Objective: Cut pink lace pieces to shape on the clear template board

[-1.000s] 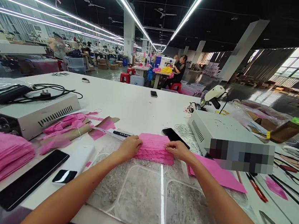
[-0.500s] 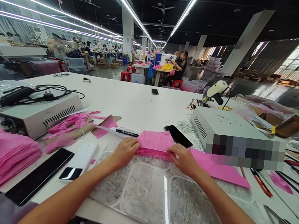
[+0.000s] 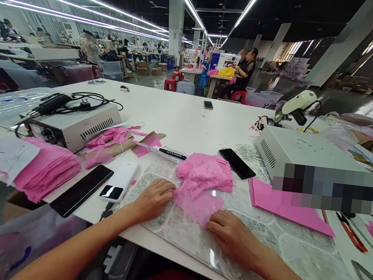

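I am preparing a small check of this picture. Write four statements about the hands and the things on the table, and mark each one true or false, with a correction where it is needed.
1. The left hand and the right hand both touch the crumpled pink lace fabric. True.
2. The slim black marker pen lies right of the lace fabric. False: the pen lies left of its bunched part.
3. A white paper sheet partly covers the pink fabric stack. True.
4. The smooth, flat pink sheet lies under the left hand. False: the sheet lies on the right, beyond the right forearm.
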The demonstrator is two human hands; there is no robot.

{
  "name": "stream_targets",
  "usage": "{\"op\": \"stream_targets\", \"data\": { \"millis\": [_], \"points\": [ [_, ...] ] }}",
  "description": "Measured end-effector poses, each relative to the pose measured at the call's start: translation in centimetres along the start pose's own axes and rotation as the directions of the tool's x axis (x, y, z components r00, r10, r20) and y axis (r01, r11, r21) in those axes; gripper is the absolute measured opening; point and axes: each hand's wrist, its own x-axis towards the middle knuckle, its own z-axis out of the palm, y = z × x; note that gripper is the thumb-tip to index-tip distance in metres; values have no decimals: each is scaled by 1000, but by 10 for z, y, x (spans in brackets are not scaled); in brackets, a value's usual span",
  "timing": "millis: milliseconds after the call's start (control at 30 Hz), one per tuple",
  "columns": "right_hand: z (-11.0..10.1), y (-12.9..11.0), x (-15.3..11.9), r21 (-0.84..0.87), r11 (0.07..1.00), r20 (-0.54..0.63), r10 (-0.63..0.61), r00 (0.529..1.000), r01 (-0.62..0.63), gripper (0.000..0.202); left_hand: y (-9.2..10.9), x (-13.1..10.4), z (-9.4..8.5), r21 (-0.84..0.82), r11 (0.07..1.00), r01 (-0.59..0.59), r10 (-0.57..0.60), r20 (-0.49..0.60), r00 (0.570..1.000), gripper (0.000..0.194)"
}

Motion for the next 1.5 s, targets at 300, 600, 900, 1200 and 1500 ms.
{"op": "stream_targets", "data": {
  "millis": [300,600,900,1200,1500],
  "points": [
    [-20,-12,7,253,966,172,12,985,-56,21,12,-15,-11,-55,994,-94,95,2,996,24],
    [10,53,71,188,939,-66,305,950,-288,26,14,-5,-6,-153,971,-185,194,48,980,21],
    [15,63,80,243,924,-109,329,938,-296,24,12,-19,-28,-196,978,-66,97,153,984,21],
    [5,62,46,287,912,-140,341,930,-292,16,5,37,6,-159,841,518,-449,329,830,16],
    [-16,98,69,265,844,-268,529,805,-466,25,-11,61,15,-327,685,651,-542,368,755,13]
  ]
}}
